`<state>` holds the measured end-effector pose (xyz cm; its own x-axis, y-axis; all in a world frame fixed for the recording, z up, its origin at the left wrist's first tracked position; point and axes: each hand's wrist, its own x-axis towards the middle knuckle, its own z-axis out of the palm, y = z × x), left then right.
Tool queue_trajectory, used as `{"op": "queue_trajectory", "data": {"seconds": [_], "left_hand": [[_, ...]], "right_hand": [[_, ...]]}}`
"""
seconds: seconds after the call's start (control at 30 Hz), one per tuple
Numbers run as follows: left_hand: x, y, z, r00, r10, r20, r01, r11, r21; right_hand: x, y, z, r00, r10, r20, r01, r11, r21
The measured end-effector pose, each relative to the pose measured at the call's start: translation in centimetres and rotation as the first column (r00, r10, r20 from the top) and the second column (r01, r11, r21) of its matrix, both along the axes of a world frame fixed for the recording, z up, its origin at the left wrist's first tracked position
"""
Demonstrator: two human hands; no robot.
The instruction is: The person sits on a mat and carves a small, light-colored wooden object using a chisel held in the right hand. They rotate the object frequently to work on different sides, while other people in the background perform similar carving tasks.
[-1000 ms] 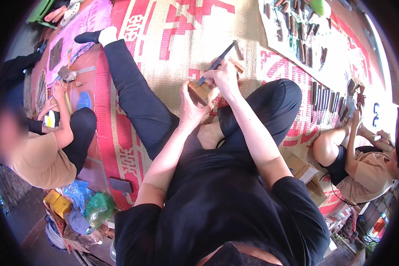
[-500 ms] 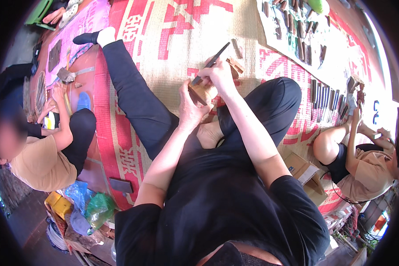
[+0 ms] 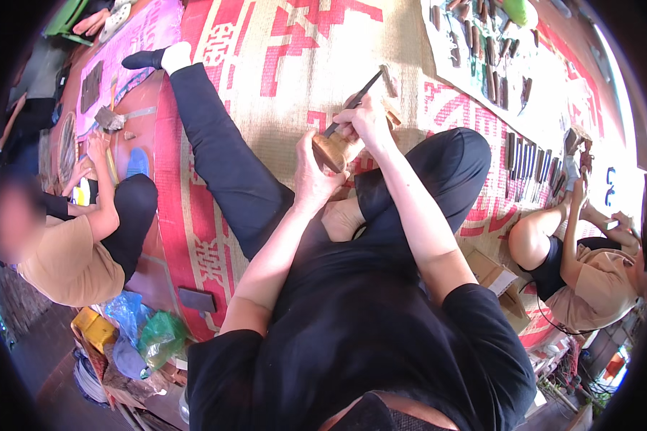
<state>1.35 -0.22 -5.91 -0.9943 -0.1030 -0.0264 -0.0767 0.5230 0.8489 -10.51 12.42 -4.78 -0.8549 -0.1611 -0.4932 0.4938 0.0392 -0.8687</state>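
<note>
Gripping a tan piece (image 3: 329,152) that looks to be wood, a seated person's left hand (image 3: 315,178) curls around its near left side, thumb up along one edge and fingers beneath. The right hand (image 3: 369,123), just beyond and to the right, is closed around a slim dark tool (image 3: 370,84), whose upper end points up and away from both hands. Its lower end reaches the top of the piece, which sits between the two hands; whether the right fingertips also touch the piece cannot be told at this angle.

Just past the right hand, a small block (image 3: 393,115) and a grey bar (image 3: 389,80) lie on a red-and-straw mat (image 3: 280,108). A bare foot (image 3: 341,221) rests just below the hands. Well to their right, chisels (image 3: 528,161) lie in a row, with more tools (image 3: 492,57) on a white sheet (image 3: 438,61) farther out. Co-workers in tan shirts sit on either side, well apart from the hands: one at left (image 3: 72,258), one at right (image 3: 604,276) near a cardboard box (image 3: 489,280).
</note>
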Motion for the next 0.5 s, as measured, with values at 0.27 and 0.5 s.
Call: {"op": "queue_trajectory", "data": {"seconds": [0.27,0.5], "left_hand": [[-0.1,-0.2,-0.2,0.997,0.023,0.073,-0.03,0.994,0.103],[-0.3,-0.1,-0.5,0.998,0.01,0.067,-0.017,0.993,0.116]], "right_hand": [[0.5,-1.3,1.0,0.997,-0.051,0.062,0.055,0.996,-0.07],[0.0,-0.8,0.3,0.994,-0.106,-0.019,0.103,0.989,-0.109]]}}
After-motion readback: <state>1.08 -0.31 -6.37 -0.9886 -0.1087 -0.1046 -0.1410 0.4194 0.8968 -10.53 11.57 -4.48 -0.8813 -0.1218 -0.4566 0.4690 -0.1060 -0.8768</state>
